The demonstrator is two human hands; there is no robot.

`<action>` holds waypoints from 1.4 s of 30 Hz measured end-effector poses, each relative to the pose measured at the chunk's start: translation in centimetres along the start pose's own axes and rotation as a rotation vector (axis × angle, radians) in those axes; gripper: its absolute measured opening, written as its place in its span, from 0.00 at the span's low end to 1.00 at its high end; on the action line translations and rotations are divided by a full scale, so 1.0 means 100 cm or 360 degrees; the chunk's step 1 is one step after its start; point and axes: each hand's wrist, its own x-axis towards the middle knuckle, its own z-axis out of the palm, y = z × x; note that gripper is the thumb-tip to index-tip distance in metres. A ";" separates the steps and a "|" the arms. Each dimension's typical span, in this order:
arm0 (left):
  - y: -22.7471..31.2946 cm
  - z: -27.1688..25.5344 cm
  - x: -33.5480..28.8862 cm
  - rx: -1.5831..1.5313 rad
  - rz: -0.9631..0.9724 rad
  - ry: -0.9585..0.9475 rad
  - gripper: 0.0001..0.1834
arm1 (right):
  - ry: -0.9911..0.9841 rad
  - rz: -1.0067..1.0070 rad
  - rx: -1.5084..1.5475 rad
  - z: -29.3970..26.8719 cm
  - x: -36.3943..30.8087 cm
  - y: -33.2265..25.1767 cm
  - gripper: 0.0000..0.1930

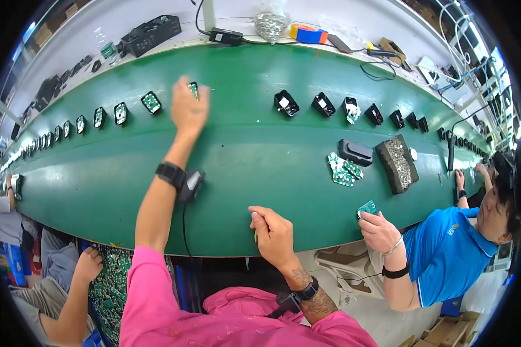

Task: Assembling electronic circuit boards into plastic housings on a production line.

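Out over the green bench, my left hand [190, 110] is closed about a small black case [194, 89] with a green circuit board in it. Motion blurs the fingers, which lie on either side of the case and hide part of it. Nearer the front edge, my right hand [274, 236] is curled, thumb against fingers; a sliver of something thin shows at them, too small to name. Left of my left hand stands a filled case [151, 103], first in a row of several. A black case with white parts [286, 103] stands to the right.
A co-worker's hand [381, 231] at right holds a green circuit board [366, 209]. Near it lie loose boards [341, 171], a black case [356, 152] and a dark block holding small metal parts [397, 164]. A corded black device [191, 186] lies by my left forearm.
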 end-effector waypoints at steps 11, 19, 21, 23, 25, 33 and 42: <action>0.116 0.050 -0.045 -0.0021 0.0253 -0.1247 0.45 | 0.0380 -0.0150 -0.0369 -0.053 0.059 0.001 0.07; 0.101 0.057 -0.081 -0.0249 0.0511 -0.0646 0.45 | 0.0621 -0.0399 -0.1155 -0.081 0.178 0.029 0.21; 0.102 0.053 -0.085 -0.0240 0.0526 -0.0624 0.45 | 0.0135 -0.0269 -0.1458 -0.079 0.201 0.036 0.29; 0.102 0.044 -0.089 -0.0257 0.0446 -0.0740 0.45 | 0.0097 -0.0368 -0.1487 -0.069 0.214 0.039 0.20; 0.106 0.040 -0.093 -0.0266 0.0454 -0.0705 0.45 | 0.0001 -0.0554 -0.1718 -0.061 0.227 0.047 0.09; 0.102 -0.003 -0.105 -0.1175 0.0702 -0.0731 0.44 | -0.0442 -0.0589 -0.0903 -0.068 0.188 0.005 0.08; 0.086 -0.122 -0.171 -0.1010 0.0385 -0.0952 0.35 | -0.0546 -0.0161 -0.0441 -0.056 0.061 -0.052 0.12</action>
